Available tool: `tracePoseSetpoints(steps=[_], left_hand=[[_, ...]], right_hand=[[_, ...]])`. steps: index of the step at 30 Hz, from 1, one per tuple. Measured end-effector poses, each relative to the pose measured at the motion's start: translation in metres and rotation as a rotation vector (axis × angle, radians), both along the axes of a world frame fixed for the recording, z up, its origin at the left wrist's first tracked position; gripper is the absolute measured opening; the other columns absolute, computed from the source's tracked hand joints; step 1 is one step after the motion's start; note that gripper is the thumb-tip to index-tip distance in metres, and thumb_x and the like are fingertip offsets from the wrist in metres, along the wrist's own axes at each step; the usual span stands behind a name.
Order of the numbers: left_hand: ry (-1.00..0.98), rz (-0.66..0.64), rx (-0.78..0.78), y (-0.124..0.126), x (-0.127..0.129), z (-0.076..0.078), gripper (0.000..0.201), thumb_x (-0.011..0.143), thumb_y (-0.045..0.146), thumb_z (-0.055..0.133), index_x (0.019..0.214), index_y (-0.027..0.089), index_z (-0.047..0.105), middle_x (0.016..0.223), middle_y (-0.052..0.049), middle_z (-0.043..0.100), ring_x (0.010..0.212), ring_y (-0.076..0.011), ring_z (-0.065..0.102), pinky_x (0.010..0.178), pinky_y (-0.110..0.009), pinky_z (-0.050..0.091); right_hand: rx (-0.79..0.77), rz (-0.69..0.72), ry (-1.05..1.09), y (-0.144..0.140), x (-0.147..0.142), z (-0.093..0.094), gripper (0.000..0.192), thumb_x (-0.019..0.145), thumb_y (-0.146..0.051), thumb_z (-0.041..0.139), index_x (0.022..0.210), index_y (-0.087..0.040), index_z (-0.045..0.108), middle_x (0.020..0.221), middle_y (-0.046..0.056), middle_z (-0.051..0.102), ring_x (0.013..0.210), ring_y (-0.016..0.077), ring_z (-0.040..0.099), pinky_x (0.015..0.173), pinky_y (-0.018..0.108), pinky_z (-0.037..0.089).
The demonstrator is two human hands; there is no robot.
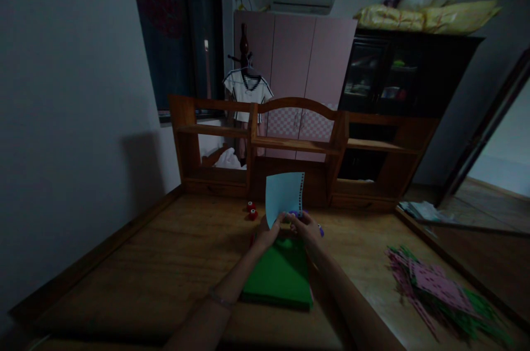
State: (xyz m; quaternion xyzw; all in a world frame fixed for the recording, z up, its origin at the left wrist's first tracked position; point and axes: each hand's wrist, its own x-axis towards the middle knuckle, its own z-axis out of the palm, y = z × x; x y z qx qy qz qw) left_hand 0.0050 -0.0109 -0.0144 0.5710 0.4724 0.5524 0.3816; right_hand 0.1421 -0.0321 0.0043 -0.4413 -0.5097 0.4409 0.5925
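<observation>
A big wooden desk (165,274) lies under both hands. Past the hands stands a wooden shelf rack (298,147). Its open boxes look mostly bare; one on the far left side shows something white behind it, too dim to tell what.

Right below the hands lies a stack of green paper (281,279), flat on the desk. Well off to the right of the right hand sits a messy heap of pink and green paper pieces (443,290).

The left hand (267,234) and the right hand (308,229) are side by side, almost touching. Together they pinch the bottom edge of a light blue sheet (284,193), which stands up above them. It has a row of tiny holes along its right edge. A small purple thing (298,213) peeks out by the right hand's fingers; it is too dark to tell what it is.

Just past the left hand sit two little red things (252,211).

The blue sheet looks thin. It could bend or tear if the fingers pull apart too hard. The red things might roll away if a hand bumps them.
</observation>
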Motion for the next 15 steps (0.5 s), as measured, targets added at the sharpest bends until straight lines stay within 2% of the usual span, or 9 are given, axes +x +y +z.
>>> tracePoseSetpoints(steps=[7, 11, 15], left_hand=[[-0.023, -0.001, 0.019, 0.009, 0.003, -0.013, 0.041, 0.077, 0.051, 0.056, 0.096, 0.016, 0.064, 0.098, -0.01, 0.067, 0.091, -0.0239, 0.062, 0.083, -0.034, 0.047], [-0.049, -0.023, -0.02, 0.007, 0.004, -0.013, 0.043, 0.076, 0.051, 0.057, 0.098, 0.015, 0.064, 0.097, -0.009, 0.067, 0.089, -0.0238, 0.062, 0.082, -0.034, 0.048], [-0.099, -0.069, -0.052, 0.006, 0.008, -0.012, 0.043, 0.075, 0.05, 0.059, 0.097, 0.013, 0.065, 0.098, -0.01, 0.067, 0.089, -0.0239, 0.062, 0.084, -0.036, 0.047]], right_hand=[[-0.029, 0.003, 0.055, 0.003, 0.001, -0.003, 0.043, 0.058, -0.05, 0.074, 0.083, -0.017, 0.064, 0.066, 0.002, 0.063, 0.052, 0.013, 0.054, 0.049, 0.023, 0.043], [-0.068, 0.045, 0.13, 0.002, 0.004, -0.004, 0.037, 0.058, -0.047, 0.075, 0.078, -0.017, 0.062, 0.054, -0.002, 0.056, 0.045, 0.0109, 0.049, 0.045, 0.022, 0.04], [-0.089, 0.063, 0.185, 0.003, 0.008, -0.008, 0.033, 0.061, -0.044, 0.074, 0.077, -0.018, 0.061, 0.053, -0.003, 0.054, 0.042, 0.0095, 0.046, 0.042, 0.02, 0.035]])
